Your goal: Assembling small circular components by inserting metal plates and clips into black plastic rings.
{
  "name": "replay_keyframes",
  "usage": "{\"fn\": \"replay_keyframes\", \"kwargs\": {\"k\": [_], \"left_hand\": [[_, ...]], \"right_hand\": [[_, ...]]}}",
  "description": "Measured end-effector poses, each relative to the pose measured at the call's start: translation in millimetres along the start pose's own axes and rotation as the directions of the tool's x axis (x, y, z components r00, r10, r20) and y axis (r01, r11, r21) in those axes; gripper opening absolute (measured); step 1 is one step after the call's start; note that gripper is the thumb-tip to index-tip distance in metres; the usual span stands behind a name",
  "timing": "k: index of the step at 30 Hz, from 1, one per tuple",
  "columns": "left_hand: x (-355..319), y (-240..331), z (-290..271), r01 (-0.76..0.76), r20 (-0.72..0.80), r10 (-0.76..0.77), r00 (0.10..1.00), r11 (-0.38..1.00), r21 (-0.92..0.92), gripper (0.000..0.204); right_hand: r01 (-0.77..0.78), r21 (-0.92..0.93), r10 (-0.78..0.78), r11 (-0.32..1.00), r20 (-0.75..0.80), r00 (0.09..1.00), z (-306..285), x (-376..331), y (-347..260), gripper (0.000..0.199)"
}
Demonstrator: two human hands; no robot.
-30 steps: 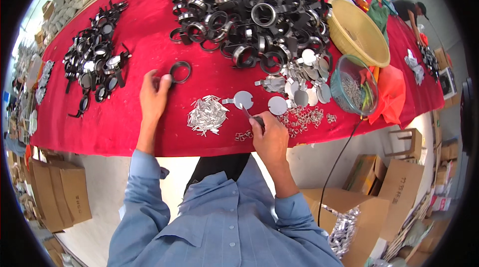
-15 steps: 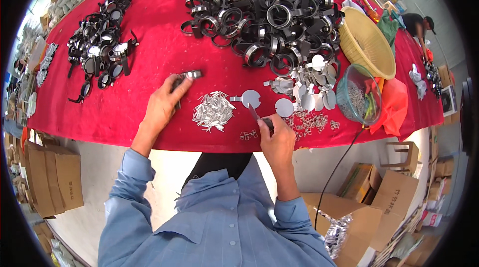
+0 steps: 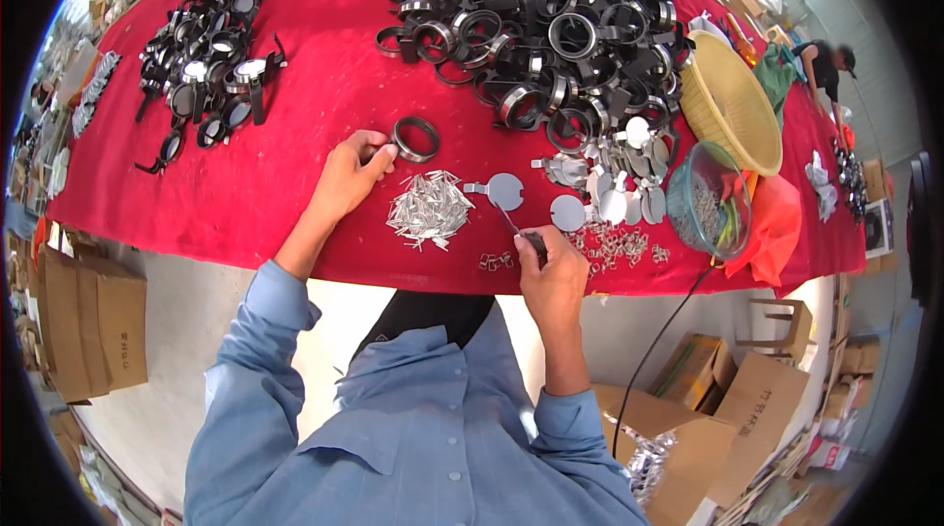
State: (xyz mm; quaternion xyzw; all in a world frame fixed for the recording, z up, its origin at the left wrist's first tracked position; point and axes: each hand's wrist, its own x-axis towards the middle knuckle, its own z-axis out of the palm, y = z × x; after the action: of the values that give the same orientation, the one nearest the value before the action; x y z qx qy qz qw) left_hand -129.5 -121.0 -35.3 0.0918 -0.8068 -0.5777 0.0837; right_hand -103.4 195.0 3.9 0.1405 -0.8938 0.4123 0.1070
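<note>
My left hand pinches a black ring with a handle part, held just over the red cloth with its round opening facing me. In my right hand is a thin pointed metal tool with a dark handle; its exact kind is unclear. The tool's tip lies close to the lower edge of a flat grey disc with a tab. Between the hands sits a heap of small silver pins. Small metal clips are scattered beside my right hand, below more grey discs.
A big pile of black rings covers the far middle, a smaller pile of ring assemblies with discs the far left. At right stand a yellow basket and a glass bowl. A person works at far right.
My left hand has turned the black ring so that its opening now shows. The right hand keeps its grip on the tool near the disc. The whole view has shifted slightly.
</note>
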Motion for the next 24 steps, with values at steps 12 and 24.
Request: {"fn": "replay_keyframes", "kwargs": {"k": [12,24], "left_hand": [[-79.9,52.2,18.2,0.244,0.253,-0.095,0.963,0.706,-0.665,0.018],[-127.6,74.7,55.9,0.310,0.310,-0.121,0.943,0.656,-0.688,0.041]], "right_hand": [[-0.057,0.268,0.095,0.962,-0.131,0.987,-4.0,-0.6,-26.6,0.009],[0.367,0.171,-0.353,0.914,-0.107,0.929,15.6,-16.3,-44.7,0.030]]}}
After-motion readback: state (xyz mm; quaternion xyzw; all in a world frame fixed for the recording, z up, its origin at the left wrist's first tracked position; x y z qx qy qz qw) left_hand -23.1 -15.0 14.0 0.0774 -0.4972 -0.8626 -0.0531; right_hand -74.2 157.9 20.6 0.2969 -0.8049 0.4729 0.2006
